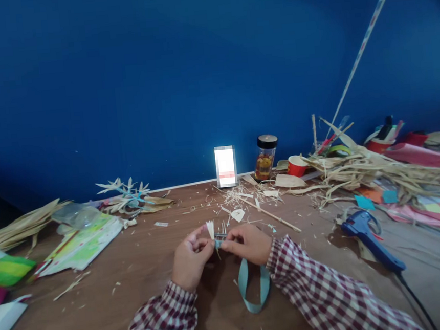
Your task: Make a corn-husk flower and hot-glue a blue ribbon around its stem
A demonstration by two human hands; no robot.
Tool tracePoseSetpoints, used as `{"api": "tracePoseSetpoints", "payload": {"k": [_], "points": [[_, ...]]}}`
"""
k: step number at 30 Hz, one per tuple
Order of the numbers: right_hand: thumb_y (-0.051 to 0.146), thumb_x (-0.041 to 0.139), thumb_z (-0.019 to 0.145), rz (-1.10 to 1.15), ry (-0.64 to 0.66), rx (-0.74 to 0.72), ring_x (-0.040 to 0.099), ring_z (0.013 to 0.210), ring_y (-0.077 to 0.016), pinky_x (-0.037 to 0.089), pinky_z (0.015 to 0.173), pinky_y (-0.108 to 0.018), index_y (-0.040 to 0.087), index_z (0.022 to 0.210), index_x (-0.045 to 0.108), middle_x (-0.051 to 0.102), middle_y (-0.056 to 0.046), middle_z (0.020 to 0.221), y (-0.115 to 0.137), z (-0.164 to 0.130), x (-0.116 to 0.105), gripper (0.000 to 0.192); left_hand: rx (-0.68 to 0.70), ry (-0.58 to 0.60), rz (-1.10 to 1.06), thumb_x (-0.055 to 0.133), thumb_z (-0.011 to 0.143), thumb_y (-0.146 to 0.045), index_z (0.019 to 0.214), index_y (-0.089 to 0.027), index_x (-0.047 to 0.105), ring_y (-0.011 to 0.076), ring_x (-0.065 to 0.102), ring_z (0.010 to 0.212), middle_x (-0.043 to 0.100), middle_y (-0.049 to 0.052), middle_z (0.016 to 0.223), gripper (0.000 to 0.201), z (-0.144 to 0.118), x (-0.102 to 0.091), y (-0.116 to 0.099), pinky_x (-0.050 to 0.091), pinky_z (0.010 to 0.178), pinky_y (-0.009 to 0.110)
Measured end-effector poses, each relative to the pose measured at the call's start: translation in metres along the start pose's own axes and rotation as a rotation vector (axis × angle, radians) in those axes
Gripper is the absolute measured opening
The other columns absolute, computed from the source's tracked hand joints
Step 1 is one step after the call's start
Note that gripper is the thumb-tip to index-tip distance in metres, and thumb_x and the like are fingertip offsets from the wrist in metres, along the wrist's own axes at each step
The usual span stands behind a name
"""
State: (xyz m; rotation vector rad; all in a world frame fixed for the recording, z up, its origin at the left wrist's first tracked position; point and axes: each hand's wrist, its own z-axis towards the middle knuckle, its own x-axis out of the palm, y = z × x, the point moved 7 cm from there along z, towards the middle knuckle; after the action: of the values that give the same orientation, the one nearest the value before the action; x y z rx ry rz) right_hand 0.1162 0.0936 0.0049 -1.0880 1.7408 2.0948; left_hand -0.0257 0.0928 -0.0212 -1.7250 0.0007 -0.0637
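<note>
While both hands meet over the brown table point(145, 274), the left hand point(190, 258) is closed w/ thumb and fingers pinching a small pale leaf piece point(211, 229). The right hand point(247, 244) is also closed, gripping the end of a light blue ribbon point(254, 289), whose loop hangs down under the right hand. A blue glue gun point(369, 240) lies well to the right of the ribbon; a jar point(266, 157) stands far behind it, approx. at the wall.

Your left hand point(190, 258) bare | your right hand point(247, 243) bare | your sleeves point(324, 294): maroon-and-white check, buttoned-style cuffs at wrists
</note>
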Motion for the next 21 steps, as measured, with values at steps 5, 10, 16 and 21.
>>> {"api": "tracePoseSetpoints", "payload": {"k": [5, 10, 16, 21], "points": [[0.036, 0.05, 0.077, 0.029, 0.098, 0.015, 0.042, 0.046, -0.0071, 0.03, 0.043, -0.017, 0.015, 0.079, 0.06, 0.052, 0.003, 0.054, -0.005, 0.0, -0.019, 0.024, 0.019, -0.034, 0.028, 0.069, 0.055, -0.028, 0.111, -0.006, 0.049, 0.0093, 0.053, 0.05, 0.062, -0.002, 0.057, 0.064, 0.003, -0.003, -0.002, 0.042, 0.05, 0.02], [0.035, 0.061, 0.068, -0.009, 0.338, 0.064, 0.037, 0.043, -0.0054, 0.026, 0.039, -0.016, 0.015, 0.096, 0.055, 0.045, 0.007, 0.052, -0.01, -0.007, -0.041, 0.035, 0.045, -0.033, 0.054, 0.066, 0.057, -0.027, 0.113, -0.005, 0.048, 0.008, 0.049, 0.045, 0.061, -0.003, 0.054, 0.063, 0.003, -0.005, -0.005, 0.04, 0.046, 0.019], [0.015, 0.061, 0.062, -0.264, 0.379, 0.051, 0.037, 0.043, -0.0055, 0.025, 0.041, -0.016, 0.015, 0.094, 0.055, 0.045, 0.008, 0.051, -0.012, -0.008, -0.09, 0.032, 0.081, -0.097, 0.048, 0.066, 0.056, -0.024, 0.114, -0.003, 0.048, 0.0091, 0.051, 0.046, 0.061, -0.003, 0.053, 0.065, 0.005, -0.016, -0.011, 0.042, 0.048, 0.019], [0.014, 0.053, 0.067, -0.585, 0.245, 0.156, 0.044, 0.046, -0.0089, 0.031, 0.045, -0.019, 0.016, 0.09, 0.06, 0.05, 0.004, 0.052, -0.025, -0.004, -0.138, 0.024, 0.108, -0.133, 0.035, 0.064, 0.057, -0.021, 0.111, -0.005, 0.049, 0.0077, 0.048, 0.042, 0.058, -0.005, 0.048, 0.059, 0.01, -0.024, -0.009, 0.041, 0.047, 0.019]]}}
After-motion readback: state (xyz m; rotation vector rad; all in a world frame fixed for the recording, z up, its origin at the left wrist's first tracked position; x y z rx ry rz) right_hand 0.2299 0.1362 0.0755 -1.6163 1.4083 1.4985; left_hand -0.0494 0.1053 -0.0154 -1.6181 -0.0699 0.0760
